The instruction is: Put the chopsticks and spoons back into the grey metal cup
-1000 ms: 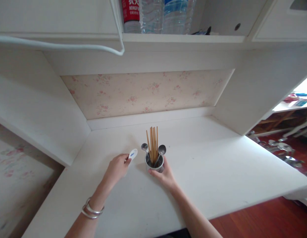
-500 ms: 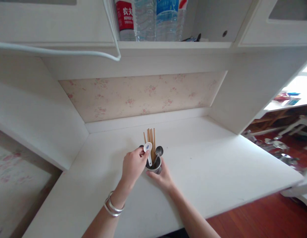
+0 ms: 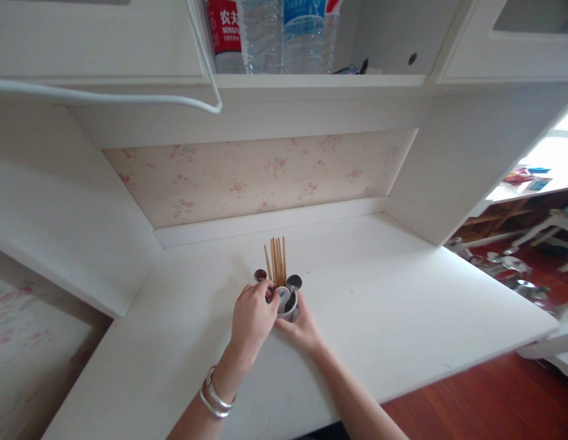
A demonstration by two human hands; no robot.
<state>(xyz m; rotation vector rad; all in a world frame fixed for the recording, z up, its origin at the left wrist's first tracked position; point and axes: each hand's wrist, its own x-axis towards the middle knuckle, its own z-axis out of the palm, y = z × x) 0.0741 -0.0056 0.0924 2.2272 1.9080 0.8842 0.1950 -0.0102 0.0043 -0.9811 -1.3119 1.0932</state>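
My left hand [image 3: 256,308] pinches a white ceramic spoon [image 3: 283,297] with a small blue mark, its bowl now level with the rim of a cup [image 3: 286,316]. Fingers hide part of the spoon, and its handle is out of sight inside the cup. My right hand [image 3: 303,327] is wrapped round the cup's right and near side on the white tabletop. Several wooden chopsticks [image 3: 278,263] stand in the cup, leaning slightly. A metal spoon [image 3: 294,282] rises at the right of them, and another metal spoon [image 3: 260,275] shows at the left.
The white tabletop [image 3: 380,293] reaches to a low back ledge and side panels. Overhead, a shelf [image 3: 320,80] holds several plastic bottles [image 3: 261,36]. A white cable [image 3: 128,98] hangs at the upper left. Metal pots [image 3: 513,264] lie beyond the right edge.
My left hand has moved down and slightly right, lowering the ceramic spoon into the cup. The left metal spoon now shows more. My right hand keeps its hold on the cup.
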